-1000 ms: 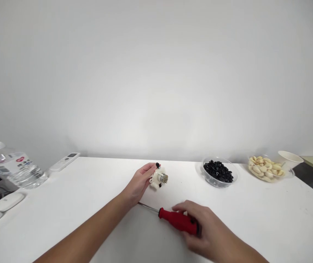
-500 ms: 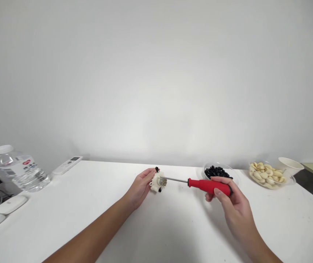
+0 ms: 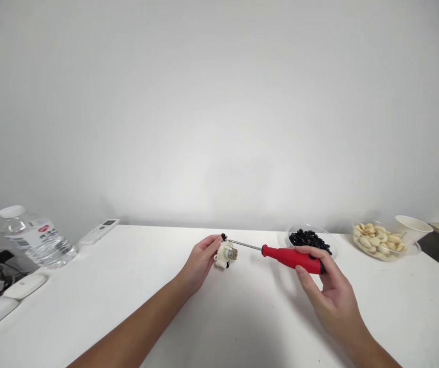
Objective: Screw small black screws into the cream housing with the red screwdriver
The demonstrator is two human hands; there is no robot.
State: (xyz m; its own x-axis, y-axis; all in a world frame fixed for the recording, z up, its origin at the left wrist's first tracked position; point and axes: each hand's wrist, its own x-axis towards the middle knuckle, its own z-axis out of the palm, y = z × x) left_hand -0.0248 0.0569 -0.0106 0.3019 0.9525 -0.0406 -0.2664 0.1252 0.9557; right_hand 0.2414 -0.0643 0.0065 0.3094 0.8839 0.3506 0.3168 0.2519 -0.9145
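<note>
In my left hand (image 3: 200, 263) is a small cream plastic motor unit (image 3: 223, 255), pinched at its left side. Its round metal motor end faces right, and black bits show at its top and bottom. My right hand (image 3: 330, 291) is closed around the red handle of a screwdriver (image 3: 292, 258). The metal shaft points left, and its tip is at the upper part of the motor unit, near the black bit. Whether the tip touches the unit, I cannot tell. Both hands are above the white table (image 3: 204, 327).
Behind my right hand stands a clear bowl of black pieces (image 3: 309, 240). Farther right are a clear bowl of pale, bean-like pieces (image 3: 378, 241) and a white cup (image 3: 413, 227). To the left are a water bottle (image 3: 39, 237), a remote control (image 3: 100, 231) and white devices (image 3: 25, 286).
The screwdriver's tip has shifted from the motor's metal end up toward the top of the unit. The unit has turned slightly in my left hand. The whole view has moved a little.
</note>
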